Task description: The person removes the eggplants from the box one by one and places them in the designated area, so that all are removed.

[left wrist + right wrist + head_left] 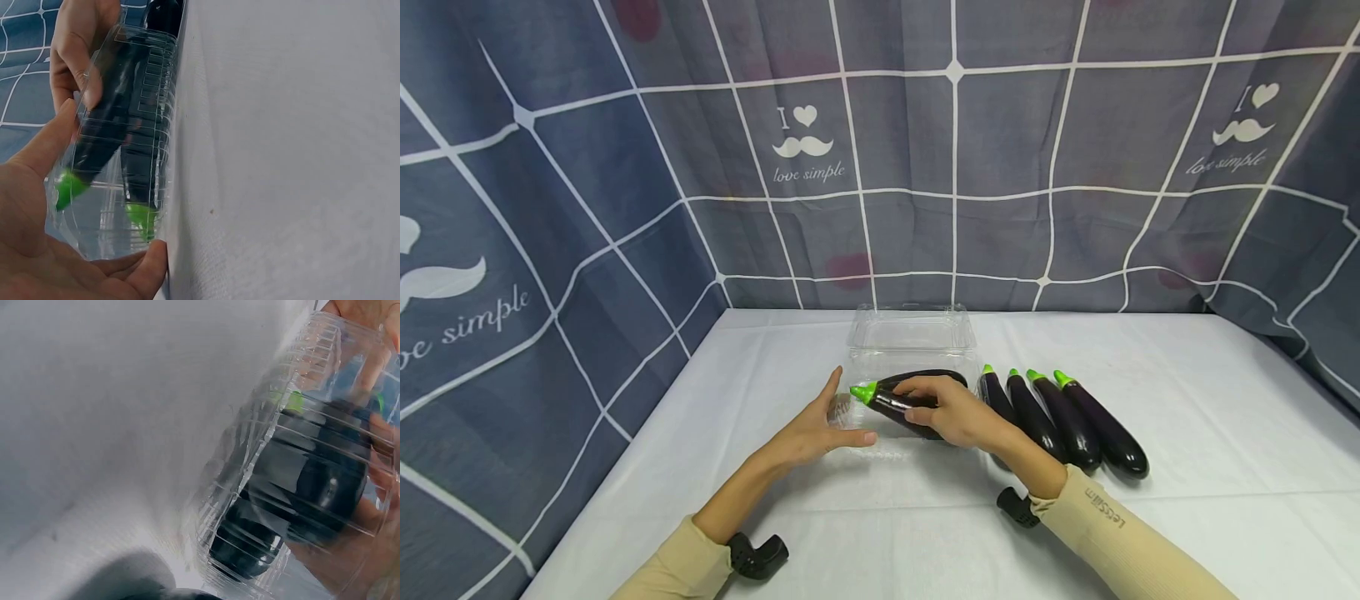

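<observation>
A dark purple eggplant (pixel 889 402) with a green stem end is slanted in the clear plastic clamshell box (pixel 861 367). My right hand (pixel 953 410) grips it from above, thumb on the near side and fingers over the far side. A second eggplant (pixel 139 169) lies along the box's length, seen through the clear wall in the left wrist view. My left hand (pixel 812 429) is at the box's left end with thumb and fingers spread wide. In the left wrist view, its straight fingertips are right at the box walls, and nothing is gripped.
Several more eggplants (pixel 1075 417) lie side by side on the white tablecloth (pixel 1217 433), right of the box and close to my right forearm. The box's lid (pixel 912 329) stands raised at the back. A grey checked curtain (pixel 910 233) hangs behind the table.
</observation>
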The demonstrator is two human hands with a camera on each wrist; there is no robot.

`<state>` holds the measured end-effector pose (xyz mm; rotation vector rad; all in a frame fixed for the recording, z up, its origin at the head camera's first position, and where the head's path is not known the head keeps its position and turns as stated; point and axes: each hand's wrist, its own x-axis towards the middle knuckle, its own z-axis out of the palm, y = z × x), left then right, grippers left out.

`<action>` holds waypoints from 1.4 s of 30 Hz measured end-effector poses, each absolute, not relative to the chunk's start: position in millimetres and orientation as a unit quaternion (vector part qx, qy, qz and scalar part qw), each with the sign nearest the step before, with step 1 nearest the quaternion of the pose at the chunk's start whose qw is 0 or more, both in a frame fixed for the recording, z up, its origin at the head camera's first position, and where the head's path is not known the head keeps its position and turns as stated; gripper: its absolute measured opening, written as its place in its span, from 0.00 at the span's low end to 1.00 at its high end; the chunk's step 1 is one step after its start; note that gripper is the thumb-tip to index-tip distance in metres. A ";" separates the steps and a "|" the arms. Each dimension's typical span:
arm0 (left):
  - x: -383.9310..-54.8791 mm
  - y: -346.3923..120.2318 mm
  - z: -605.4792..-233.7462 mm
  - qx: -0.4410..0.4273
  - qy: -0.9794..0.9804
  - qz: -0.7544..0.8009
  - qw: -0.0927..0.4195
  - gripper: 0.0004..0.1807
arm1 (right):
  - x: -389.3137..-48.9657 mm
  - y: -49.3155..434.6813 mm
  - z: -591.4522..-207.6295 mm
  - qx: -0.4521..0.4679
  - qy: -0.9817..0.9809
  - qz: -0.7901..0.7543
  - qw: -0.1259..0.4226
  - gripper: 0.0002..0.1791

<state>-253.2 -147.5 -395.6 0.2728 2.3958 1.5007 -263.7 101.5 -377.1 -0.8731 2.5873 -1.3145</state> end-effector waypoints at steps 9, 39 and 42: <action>-253.7 -148.0 -396.0 0.095 0.839 0.515 0.147 0.67 | -261.6 104.4 -376.2 -0.252 0.815 -0.521 -0.017 0.12; -252.5 -148.2 -395.3 0.096 0.833 0.522 0.153 0.68 | -259.2 107.5 -376.5 -0.195 0.809 -0.554 -0.029 0.32; -252.4 -148.1 -395.5 0.098 0.834 0.521 0.152 0.68 | -258.4 107.4 -375.4 -0.189 0.804 -0.562 -0.044 0.31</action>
